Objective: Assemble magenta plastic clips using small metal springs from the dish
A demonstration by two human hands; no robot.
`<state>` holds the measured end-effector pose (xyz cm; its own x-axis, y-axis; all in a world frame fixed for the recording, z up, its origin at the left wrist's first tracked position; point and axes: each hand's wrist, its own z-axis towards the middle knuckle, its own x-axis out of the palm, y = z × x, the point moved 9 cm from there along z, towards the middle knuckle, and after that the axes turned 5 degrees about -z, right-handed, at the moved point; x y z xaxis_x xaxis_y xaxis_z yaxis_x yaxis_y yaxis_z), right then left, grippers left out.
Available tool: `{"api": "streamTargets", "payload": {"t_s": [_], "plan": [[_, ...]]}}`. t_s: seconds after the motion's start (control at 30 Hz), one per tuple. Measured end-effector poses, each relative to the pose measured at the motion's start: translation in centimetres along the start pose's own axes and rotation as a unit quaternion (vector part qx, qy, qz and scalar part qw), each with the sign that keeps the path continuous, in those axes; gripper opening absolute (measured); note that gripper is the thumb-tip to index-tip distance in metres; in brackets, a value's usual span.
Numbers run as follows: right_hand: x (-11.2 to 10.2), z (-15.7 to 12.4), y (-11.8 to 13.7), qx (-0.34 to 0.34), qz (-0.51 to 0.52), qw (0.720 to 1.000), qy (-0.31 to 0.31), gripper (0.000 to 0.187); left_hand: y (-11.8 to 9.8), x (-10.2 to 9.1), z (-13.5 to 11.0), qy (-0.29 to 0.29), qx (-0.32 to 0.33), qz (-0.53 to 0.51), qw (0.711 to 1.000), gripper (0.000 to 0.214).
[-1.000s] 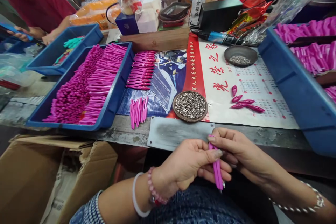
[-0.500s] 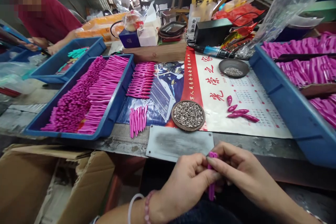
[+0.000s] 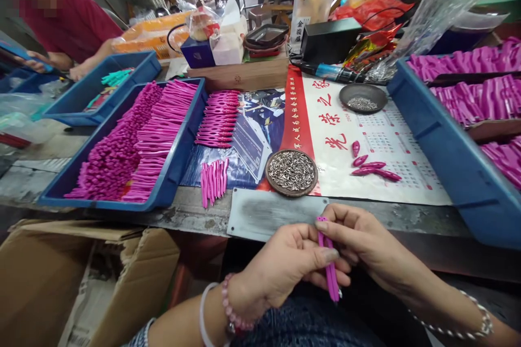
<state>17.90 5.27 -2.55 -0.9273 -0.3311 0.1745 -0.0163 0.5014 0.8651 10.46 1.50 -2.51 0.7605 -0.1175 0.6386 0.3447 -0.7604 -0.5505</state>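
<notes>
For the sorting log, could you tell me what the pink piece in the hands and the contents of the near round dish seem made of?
Pink piece: likely moulded plastic, uniform magenta, slight sheen. Dish contents: small metal parts, silvery and glinting; exact kind unclear.

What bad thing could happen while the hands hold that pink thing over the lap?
1. Both hands, left hand and right hand, pinch the pink piece off the table edge, so a slip might drop it onto the lap or floor.
2. The dish of small metal pins sits near the table's front edge, close to the hands; a bump could possibly scatter the pins.
</notes>
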Motion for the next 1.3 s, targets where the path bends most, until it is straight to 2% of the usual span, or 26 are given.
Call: {"api": "streamTargets", "payload": {"t_s": [0.1,0.2,0.27,0.37,0.5,0.8,0.9,0.97,1.03,1.1,1.2,1.3], "plan": [[-0.9,0.2,3.7,-0.118,-0.128,0.985,-0.02,0.036,-2.5,0.6,0.7,0.017,0.087,0.047,0.995,0.031],[-1.5,-0.4,7.7,-0.269,-0.295,0.914,-0.071,0.023,-5.3,1.2,1.4,0.027,0.191,0.106,0.975,0.023],[-1.6,-0.8,8.8,-0.322,-0.355,0.873,-0.089,0.016,-6.3,1.3,1.8,0.025,0.224,0.13,0.966,0.021],[-1.7,-1.3,8.9,-0.372,-0.382,0.841,-0.088,0.011,-6.7,1.2,2.2,0.01,0.25,0.189,0.949,0.021],[-1.8,-1.9,8.2,-0.405,-0.388,0.824,-0.08,0.01,-6.6,1.4,2.3,0.014,0.273,0.255,0.928,0.022],[-1.9,-1.8,8.3,-0.417,-0.375,0.823,-0.088,0.014,-6.4,1.3,2.5,0.007,0.263,0.277,0.924,0.02],[-2.3,-1.2,8.2,-0.381,-0.35,0.851,-0.093,0.013,-6.4,1.1,2.8,-0.005,0.248,0.261,0.933,0.022],[-3.0,-0.2,7.3,-0.31,-0.293,0.9,-0.09,0.014,-6.0,1.1,3.2,-0.004,0.218,0.213,0.952,0.024],[-3.5,1.0,5.5,-0.208,-0.172,0.961,-0.064,0.02,-5.2,1.3,3.6,0.013,0.163,0.142,0.976,0.028],[-3.4,1.8,3.4,-0.109,-0.02,0.993,-0.025,0.026,-4.1,1.4,3.9,0.021,0.093,0.088,0.992,0.031],[-2.9,2.1,1.1,-0.016,0.132,0.991,0.015,0.033,-2.7,1.2,4.0,0.009,0.03,0.035,0.999,0.034],[-2.8,1.9,-0.1,0.027,0.167,0.985,0.03,0.035,-1.9,1.5,3.8,0.023,0.023,-0.023,0.999,0.036]]}}
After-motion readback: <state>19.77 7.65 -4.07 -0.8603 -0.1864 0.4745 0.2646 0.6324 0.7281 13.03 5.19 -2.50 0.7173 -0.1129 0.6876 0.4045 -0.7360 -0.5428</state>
